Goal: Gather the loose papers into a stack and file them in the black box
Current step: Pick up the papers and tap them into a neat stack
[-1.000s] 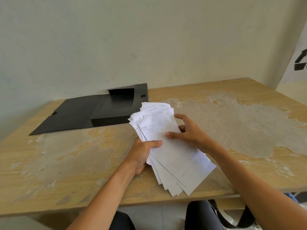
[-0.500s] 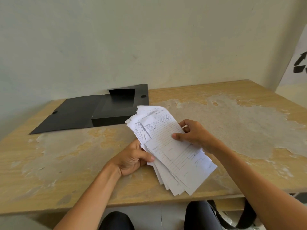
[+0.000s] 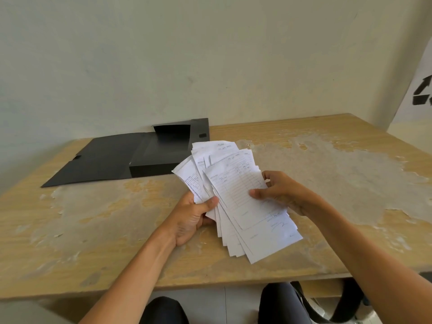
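A fanned bundle of white papers (image 3: 236, 202), printed forms with handwriting, is held above the table's middle. My left hand (image 3: 191, 218) grips the bundle's left edge, thumb on top. My right hand (image 3: 278, 192) pinches the top sheet at its right edge, thumb over the form. The black box (image 3: 161, 157) lies open at the back of the table, its flat lid (image 3: 93, 162) spread out to the left. The papers' upper tips overlap the box's right front corner in the view.
The worn wooden table (image 3: 327, 174) has large patches of peeled veneer. A pale wall stands right behind it. The table's near edge runs just above my knees (image 3: 163, 309). A white sign with black marks (image 3: 423, 94) leans at the far right.
The bundle has fanned out wider and tilted up toward the camera, showing the printed faces. My left hand shifted lower on the left edge; my right thumb slid over the top sheet.
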